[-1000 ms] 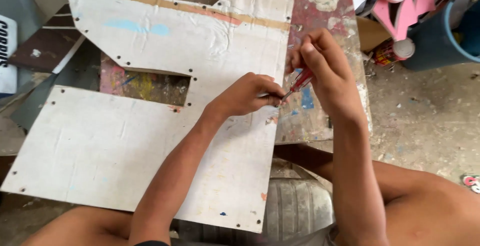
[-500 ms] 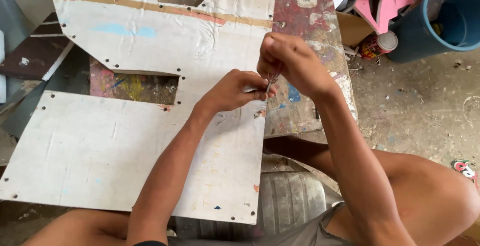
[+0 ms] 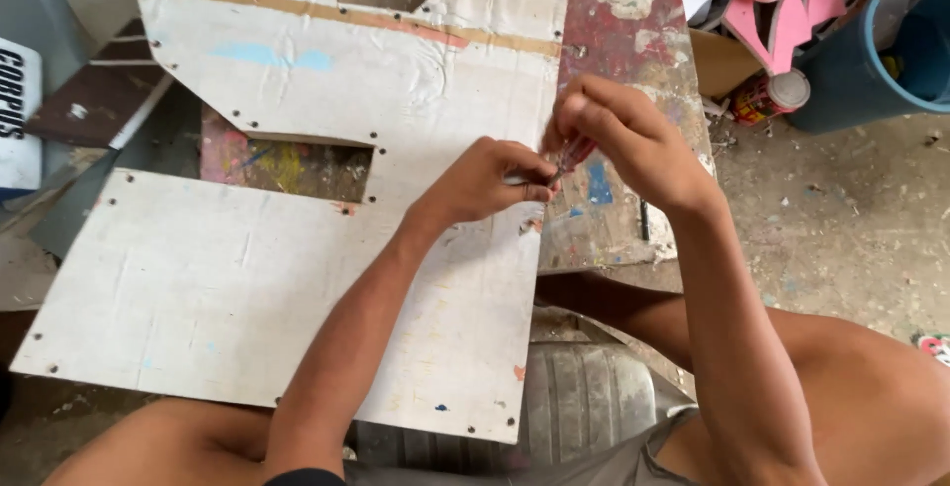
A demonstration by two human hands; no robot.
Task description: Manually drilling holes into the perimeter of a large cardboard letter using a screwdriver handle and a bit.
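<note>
"What are your hands doing?"

"My right hand [image 3: 633, 140] is closed around a small red-handled tool [image 3: 574, 156]. I think it is a screwdriver, but most of it is hidden. My left hand [image 3: 490, 181] is pinched narrow on its lower end, right at the right edge of the white board [image 3: 198, 288]."

"Which way does the tool point?"

"It leans. The red handle is up and to the right of the board's edge, and the tip goes down and left, toward the board. I cannot see the tip. My left fingers [image 3: 529, 189] cover it."

"Which hand is closer to the board?"

"The left one. It rests over the board's edge. The right hand is just past that edge, over the bare painted table [image 3: 633, 11]."

"What else is near the board?"

"Little dark screws run along the board's edges. Far to the right of the board is a blue bucket [image 3: 861, 70], with a red can [image 3: 767, 98] beside it and pink cut-out shapes [image 3: 782, 1] above."
</note>
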